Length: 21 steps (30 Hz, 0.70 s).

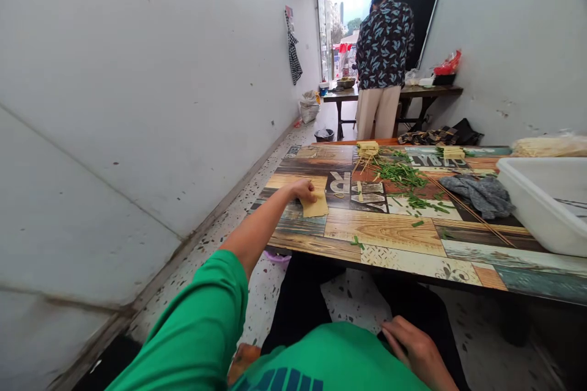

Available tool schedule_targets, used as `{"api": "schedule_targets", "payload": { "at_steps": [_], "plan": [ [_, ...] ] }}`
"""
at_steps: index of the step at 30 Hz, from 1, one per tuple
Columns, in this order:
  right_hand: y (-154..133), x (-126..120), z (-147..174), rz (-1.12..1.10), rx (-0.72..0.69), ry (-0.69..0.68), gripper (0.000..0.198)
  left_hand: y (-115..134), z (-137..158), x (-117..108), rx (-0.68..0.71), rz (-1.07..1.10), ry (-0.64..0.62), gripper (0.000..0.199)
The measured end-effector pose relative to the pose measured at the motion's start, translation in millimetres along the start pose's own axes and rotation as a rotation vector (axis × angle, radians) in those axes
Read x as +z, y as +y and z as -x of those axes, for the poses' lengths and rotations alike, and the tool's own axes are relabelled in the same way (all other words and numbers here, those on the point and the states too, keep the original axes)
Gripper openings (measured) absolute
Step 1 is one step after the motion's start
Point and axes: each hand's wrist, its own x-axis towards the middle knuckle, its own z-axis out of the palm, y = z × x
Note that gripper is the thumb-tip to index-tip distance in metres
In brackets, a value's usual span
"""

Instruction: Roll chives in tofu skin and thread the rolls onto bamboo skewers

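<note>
My left hand (304,189) reaches out over the left part of the table, its fingers closed on the edge of a thin, pale yellow sheet that looks like dried tofu (315,206). The sheet lies on or just above the tabletop; the fingertips are partly hidden. Low in the view, my right hand (413,342) rests over my lap by the table's near side, with its fingers loosely extended and nothing seen in them. Cut green leaves (400,175) are scattered mid-table. Thin wooden skewers (367,164) lie by a stack of folded tofu pieces (367,148).
A white plastic tub (527,208) stands at the right beside a grey cloth (479,194) and long skewers (481,220). More folded tofu (453,153) sits at the far edge. Another person (385,49) stands at a back table (435,91). A wall (160,104) runs along the left.
</note>
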Motion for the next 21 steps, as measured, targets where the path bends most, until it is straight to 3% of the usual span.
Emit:
{"api": "schedule_targets", "payload": {
  "at_steps": [3,5,7,9,11,14,16,19,21],
  "plan": [
    [-8,-26,-33,-0.18,0.137,0.064,0.018,16,17,-1,0.077,0.129,-0.017,0.028],
    [-10,-41,-70,-0.248,0.258,0.148,0.023,34,31,1,0.178,0.333,-0.074,0.034],
    [-10,-48,-115,-0.356,0.383,0.221,0.052,53,46,7,0.274,0.591,-0.134,0.042],
    [-9,-45,-159,-0.56,0.504,0.257,0.096,71,59,19,0.328,0.794,-0.162,0.048],
    [-8,-35,-192,-0.833,0.658,0.21,0.113,84,69,35,0.335,0.949,-0.17,0.051],
    [-7,-16,-214,-1.269,0.734,0.009,0.089,90,77,58,0.253,1.121,-0.192,0.053],
    [-5,-8,-216,-1.411,0.73,-0.044,0.067,87,78,67,0.18,1.183,-0.223,0.054],
    [5,-7,-215,-1.351,0.716,-0.002,0.051,78,74,72,0.13,1.167,-0.2,0.057],
    [15,-12,-218,-1.131,0.662,0.071,0.045,70,69,74,0.177,1.108,-0.102,0.053]
  ]
}}
